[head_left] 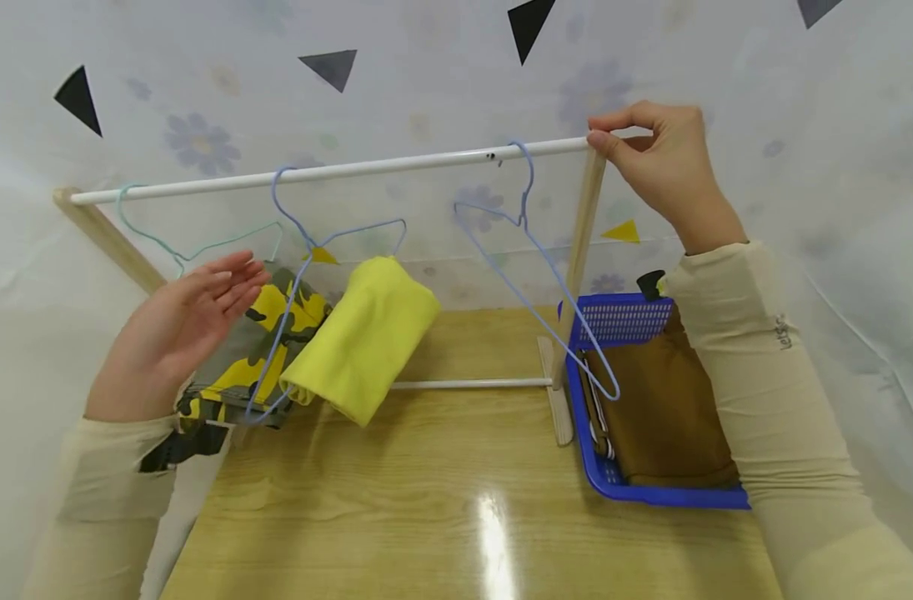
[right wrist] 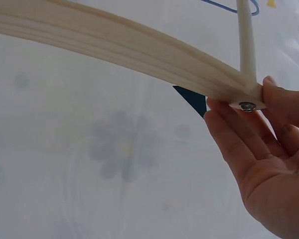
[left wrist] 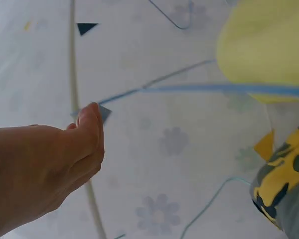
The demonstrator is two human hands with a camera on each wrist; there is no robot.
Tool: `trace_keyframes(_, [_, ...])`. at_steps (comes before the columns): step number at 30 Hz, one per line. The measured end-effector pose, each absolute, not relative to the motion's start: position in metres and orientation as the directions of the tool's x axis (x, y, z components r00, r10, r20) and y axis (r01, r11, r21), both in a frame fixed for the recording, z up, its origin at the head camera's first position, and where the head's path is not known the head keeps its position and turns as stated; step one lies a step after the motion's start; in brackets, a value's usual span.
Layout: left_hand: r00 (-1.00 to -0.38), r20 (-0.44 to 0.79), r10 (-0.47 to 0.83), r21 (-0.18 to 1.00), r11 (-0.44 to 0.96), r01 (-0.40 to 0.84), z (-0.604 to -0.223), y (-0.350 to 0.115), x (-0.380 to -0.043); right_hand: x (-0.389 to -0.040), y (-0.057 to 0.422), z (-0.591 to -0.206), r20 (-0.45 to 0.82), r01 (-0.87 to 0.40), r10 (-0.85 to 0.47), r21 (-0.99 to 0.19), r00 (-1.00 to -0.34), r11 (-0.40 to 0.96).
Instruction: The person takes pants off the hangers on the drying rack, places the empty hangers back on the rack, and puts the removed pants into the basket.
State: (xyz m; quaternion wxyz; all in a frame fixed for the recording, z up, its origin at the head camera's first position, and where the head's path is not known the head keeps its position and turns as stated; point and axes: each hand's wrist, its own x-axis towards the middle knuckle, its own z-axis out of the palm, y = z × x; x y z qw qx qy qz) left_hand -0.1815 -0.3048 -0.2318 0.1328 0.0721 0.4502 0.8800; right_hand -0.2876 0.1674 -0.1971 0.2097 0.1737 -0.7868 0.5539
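At the rack's upper right corner, my right hand [head_left: 662, 158] pinches the top of the wooden post [head_left: 585, 208], thumb and fingers around its screwed end [right wrist: 247, 106] in the right wrist view. My left hand [head_left: 182, 333] is raised at the left with fingers extended, holding nothing, in front of the teal hanger [head_left: 219, 242]. A blue hanger [head_left: 279, 350] with a folded yellow cloth [head_left: 366, 337] over it hangs from the white rod [head_left: 396, 167], just right of the left hand. Further right hangs a bare blue hanger [head_left: 501, 271].
A camouflage garment [head_left: 234, 354] hangs at the left, partly behind the left hand. The blue basket [head_left: 624, 492] at the right holds a folded brown garment [head_left: 666, 408]. The rack stands on a wooden table [head_left: 396, 508] before a patterned sheet.
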Motion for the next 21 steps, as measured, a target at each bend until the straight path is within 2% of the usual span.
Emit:
trace_keyframes(6, [-0.923,-0.218,0.318,0.880,-0.345,-0.327,-0.240,-0.307,-0.221,-0.289,0.165,-0.198,0.527,-0.504,-0.034,-0.790,-0.849,0.349])
trace_keyframes(12, [-0.923,-0.253,0.291,0.950,-0.105,-0.294,-0.243,-0.289,-0.235,-0.283,0.156,-0.197,0.518,-0.502,-0.036,-0.806,-0.855,0.313])
trace_keyframes(15, [-0.934,-0.237,0.268,0.955,-0.114,-0.275,-0.241,-0.284,-0.237,-0.277,0.152,-0.193,0.516,-0.499,-0.033,-0.810,-0.856,0.308])
trace_keyframes(21, [-0.924,-0.258,0.282,0.919,-0.223,-0.325,-0.239,-0.278,-0.247,-0.275,0.152,-0.192,0.523,-0.500,-0.015,-0.805,-0.852,0.320])
